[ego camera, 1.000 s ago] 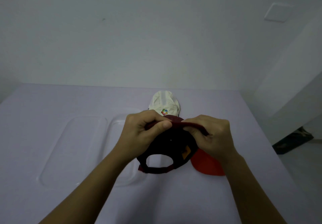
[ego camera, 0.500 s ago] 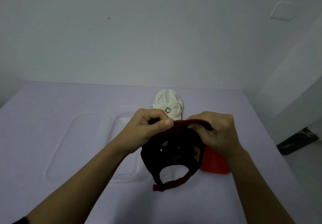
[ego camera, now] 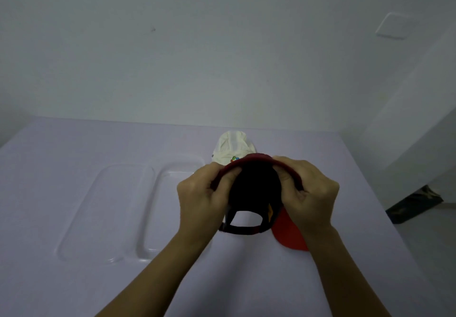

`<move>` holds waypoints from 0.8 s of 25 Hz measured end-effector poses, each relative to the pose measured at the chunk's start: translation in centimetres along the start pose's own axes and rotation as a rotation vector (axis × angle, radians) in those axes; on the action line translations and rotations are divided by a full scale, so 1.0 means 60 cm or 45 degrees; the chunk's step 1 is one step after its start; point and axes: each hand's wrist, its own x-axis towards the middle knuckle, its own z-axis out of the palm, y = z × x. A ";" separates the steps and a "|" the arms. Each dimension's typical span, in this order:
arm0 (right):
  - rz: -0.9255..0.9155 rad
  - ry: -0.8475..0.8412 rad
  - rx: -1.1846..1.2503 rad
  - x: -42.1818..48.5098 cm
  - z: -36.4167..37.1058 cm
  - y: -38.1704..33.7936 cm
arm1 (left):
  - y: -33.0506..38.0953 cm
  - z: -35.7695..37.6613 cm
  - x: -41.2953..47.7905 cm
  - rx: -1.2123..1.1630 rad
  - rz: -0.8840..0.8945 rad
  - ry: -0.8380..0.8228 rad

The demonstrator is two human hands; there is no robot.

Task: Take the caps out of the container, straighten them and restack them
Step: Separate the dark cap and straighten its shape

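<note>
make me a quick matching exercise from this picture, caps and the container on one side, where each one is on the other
Things:
1. dark cap
2. white cap
3. red cap
4. clear container

Places:
A. lying on the table under the right wrist
B. on the table to the left of the hands
C. held up by both hands
D. on the table beyond the hands

Pairs: 1-C, 2-D, 3-A, 4-B
</note>
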 end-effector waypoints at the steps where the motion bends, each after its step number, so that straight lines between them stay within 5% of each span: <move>1: 0.000 0.011 0.013 0.000 0.002 -0.001 | 0.003 0.004 -0.004 -0.094 -0.090 0.014; 3: -0.044 -0.007 -0.017 0.002 0.001 0.004 | 0.001 0.003 -0.007 -0.156 -0.142 -0.005; 8: -0.047 0.025 -0.066 -0.001 0.002 0.003 | -0.015 -0.005 -0.002 0.190 0.133 -0.054; 13: 0.019 0.105 0.021 -0.010 0.022 -0.013 | 0.000 0.015 -0.034 -0.209 -0.257 0.017; 20: -0.058 0.055 -0.065 -0.011 0.017 -0.010 | 0.003 -0.005 -0.015 0.020 0.214 0.034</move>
